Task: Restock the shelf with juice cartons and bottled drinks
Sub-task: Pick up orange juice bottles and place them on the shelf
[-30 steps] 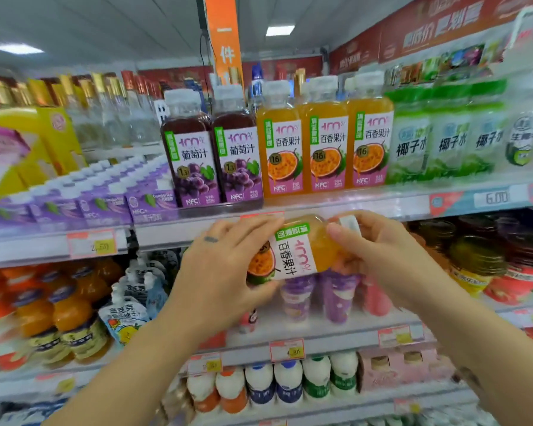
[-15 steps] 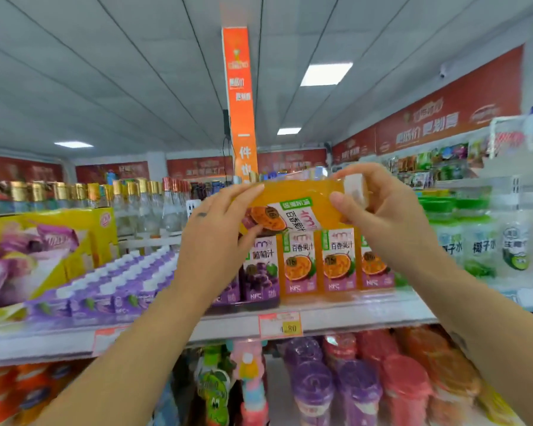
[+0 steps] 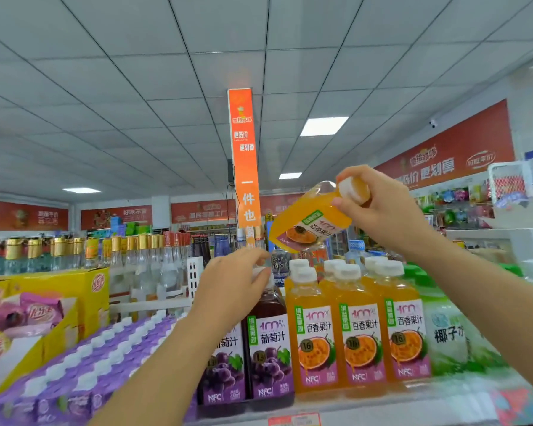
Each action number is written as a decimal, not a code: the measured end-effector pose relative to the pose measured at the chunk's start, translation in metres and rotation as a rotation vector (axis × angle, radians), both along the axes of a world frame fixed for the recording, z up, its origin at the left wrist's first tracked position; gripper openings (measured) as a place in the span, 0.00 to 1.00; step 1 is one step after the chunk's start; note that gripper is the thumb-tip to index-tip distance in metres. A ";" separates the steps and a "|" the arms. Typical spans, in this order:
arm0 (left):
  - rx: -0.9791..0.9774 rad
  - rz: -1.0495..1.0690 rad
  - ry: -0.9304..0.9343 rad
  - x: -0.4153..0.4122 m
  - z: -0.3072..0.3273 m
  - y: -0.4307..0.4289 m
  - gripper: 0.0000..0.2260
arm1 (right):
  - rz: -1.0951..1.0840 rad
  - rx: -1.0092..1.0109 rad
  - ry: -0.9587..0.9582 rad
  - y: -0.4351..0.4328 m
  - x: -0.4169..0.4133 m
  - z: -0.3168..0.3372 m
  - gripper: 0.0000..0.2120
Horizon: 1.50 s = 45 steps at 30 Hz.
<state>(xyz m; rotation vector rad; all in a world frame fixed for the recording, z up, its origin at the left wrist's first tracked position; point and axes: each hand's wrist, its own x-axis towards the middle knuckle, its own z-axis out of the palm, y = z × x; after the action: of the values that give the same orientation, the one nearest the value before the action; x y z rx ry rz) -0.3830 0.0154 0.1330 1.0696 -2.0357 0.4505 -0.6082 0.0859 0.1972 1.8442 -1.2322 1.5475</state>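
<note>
Holding a tilted orange plastic juice bottle (image 3: 308, 224) by its white cap in the right grip (image 3: 382, 210), above the upright matching bottles (image 3: 362, 333) on the shelf (image 3: 382, 408). Pinching the cap of a dark purple juice bottle (image 3: 270, 339) with the left grip (image 3: 234, 284), lower left.

My right hand (image 3: 382, 210) holds a juice bottle (image 3: 308, 224) above the passion-fruit row (image 3: 360, 339); my left hand (image 3: 231, 290) grips a grape bottle (image 3: 270, 348) just left of it.

An orange hanging banner (image 3: 243, 161) drops from the tiled ceiling (image 3: 136, 72), where 3 light panels (image 3: 323, 126) glow. Red wall signs (image 3: 450, 161) line the far walls. At left, an open yellow cardboard box (image 3: 74, 290) holds pink snack packets (image 3: 40, 312). A white wire basket (image 3: 508, 182) sits high at right.
</note>
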 end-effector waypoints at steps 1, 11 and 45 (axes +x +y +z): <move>0.029 -0.007 0.013 -0.001 0.000 -0.003 0.13 | -0.002 0.042 0.023 -0.004 -0.001 0.007 0.13; 0.102 -0.022 0.003 -0.001 0.002 -0.011 0.13 | 0.075 0.493 0.339 -0.049 0.011 0.053 0.16; -0.242 -0.052 0.084 0.009 -0.025 -0.025 0.21 | -0.358 1.157 0.551 -0.173 0.044 0.007 0.18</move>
<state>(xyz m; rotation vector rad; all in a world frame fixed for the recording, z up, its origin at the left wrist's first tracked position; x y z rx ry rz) -0.3743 -0.0099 0.1079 0.8720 -1.8761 0.5983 -0.5642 -0.0866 0.2046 2.1997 -2.1872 -0.0178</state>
